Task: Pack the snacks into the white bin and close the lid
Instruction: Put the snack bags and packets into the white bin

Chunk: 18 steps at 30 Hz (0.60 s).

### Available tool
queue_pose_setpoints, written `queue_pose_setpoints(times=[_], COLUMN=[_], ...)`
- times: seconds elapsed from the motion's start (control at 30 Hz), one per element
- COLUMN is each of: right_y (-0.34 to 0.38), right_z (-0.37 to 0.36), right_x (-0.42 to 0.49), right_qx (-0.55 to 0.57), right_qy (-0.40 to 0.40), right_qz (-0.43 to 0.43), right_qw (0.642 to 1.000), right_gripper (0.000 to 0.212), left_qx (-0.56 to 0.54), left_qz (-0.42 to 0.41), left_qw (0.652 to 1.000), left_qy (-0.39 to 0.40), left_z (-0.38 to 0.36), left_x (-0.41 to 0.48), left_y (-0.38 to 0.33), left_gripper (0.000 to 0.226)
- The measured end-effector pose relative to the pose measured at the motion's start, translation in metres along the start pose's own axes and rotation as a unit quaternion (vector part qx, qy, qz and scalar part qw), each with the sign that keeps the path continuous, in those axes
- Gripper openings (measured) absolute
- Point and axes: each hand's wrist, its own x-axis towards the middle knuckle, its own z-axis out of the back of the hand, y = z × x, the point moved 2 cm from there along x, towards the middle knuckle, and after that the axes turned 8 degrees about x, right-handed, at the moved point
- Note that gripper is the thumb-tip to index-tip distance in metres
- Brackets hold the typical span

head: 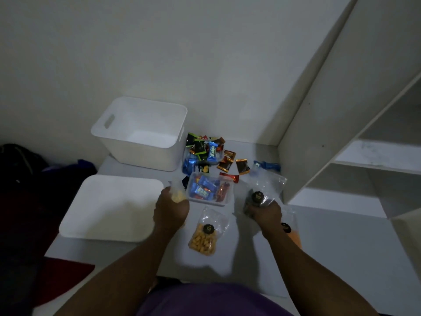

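Note:
The white bin (114, 133) stands open and empty at the back left of the table, against the wall. Its white lid (107, 208) lies flat in front of it. My left hand (170, 208) is closed on a clear bag of yellow snacks (177, 195) beside the lid. My right hand (265, 210) grips a clear bag of dark snacks (255, 199) with a black sticker. Between my hands lies another clear bag of yellow snacks (205, 238). A clear tray of wrapped candies (209, 190) sits just beyond it, and loose candies (211, 153) are piled behind.
A bag with orange contents (293, 236) lies under my right forearm. An empty clear bag (271, 181) and a blue wrapper (266, 166) lie at the right. White shelving (341, 133) rises along the right side. Dark and red cloth (27, 190) sits left of the table.

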Motion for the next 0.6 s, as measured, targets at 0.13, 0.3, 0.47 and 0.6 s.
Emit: queue_pose_setpoints(times=[0.13, 0.3, 0.47, 0.6], right_y=[0.065, 0.154, 0.227, 0.28], right_z=[-0.023, -0.069, -0.132, -0.184], right_x=[-0.002, -0.013, -0.013, -0.024], right_qx=[0.098, 0.199, 0.21, 0.213], right_qy=[0.01, 0.01, 0.019, 0.02], right_qz=[0.065, 0.087, 0.106, 0.161], right_qw=[0.993, 0.976, 0.972, 0.963], right_gripper=[0.053, 0.054, 0.042, 0.023], left_qx=[-0.18, -0.305, -0.335, -0.313], left_qz=[0.075, 0.085, 0.005, -0.061], left_qw=[0.98, 0.948, 0.942, 0.946], left_qy=[-0.035, -0.028, -0.034, -0.064], left_z=[0.018, 0.048, 0.094, 0.136], left_x=[0.02, 0.064, 0.12, 0.177], left_y=[-0.029, -0.064, -0.096, -0.114], left_gripper=[0.06, 0.045, 0.028, 0.012])
